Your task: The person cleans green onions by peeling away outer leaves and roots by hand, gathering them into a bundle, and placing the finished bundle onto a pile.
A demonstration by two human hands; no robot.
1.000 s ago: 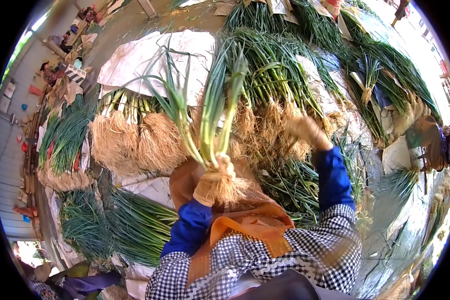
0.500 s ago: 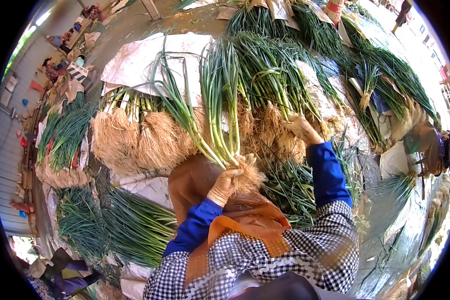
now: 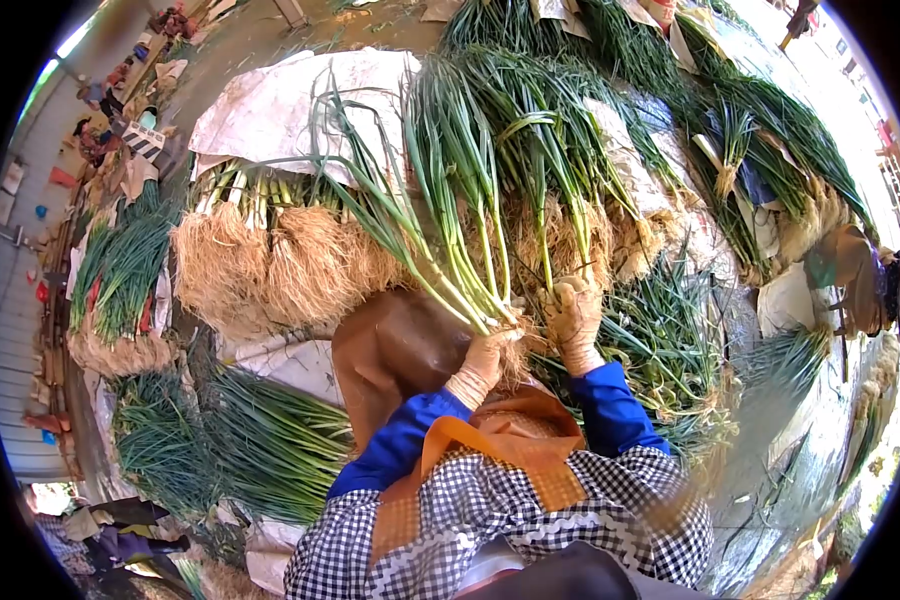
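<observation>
My left hand point(image 3: 482, 364) is closed around the root end of a bunch of green onions point(image 3: 465, 275), whose leaves fan out up and away. The bunch's pale roots stick out beside my fingers. Close by on the right, my right hand point(image 3: 576, 318) is closed on the lower ends of a few green onion stalks point(image 3: 547, 245); its fingertips partly hide them. Behind both hands lies a row of green onions point(image 3: 530, 110) with bushy tan roots. Tied-looking root clumps point(image 3: 315, 265) lie to the left, their tops under a white sheet point(image 3: 300, 110).
Loose green onions point(image 3: 660, 340) lie to the right of my hands. Another pile point(image 3: 280, 445) is at lower left, with more bunches point(image 3: 130, 260) beyond it. A brown apron point(image 3: 400, 345) covers my knee. Several people point(image 3: 95, 140) sit at far left. A wet floor point(image 3: 770, 480) shows at right.
My right hand has come from the row toward my body, bringing a few green onion stalks beside the left hand. The left hand and its bunch have shifted slightly right.
</observation>
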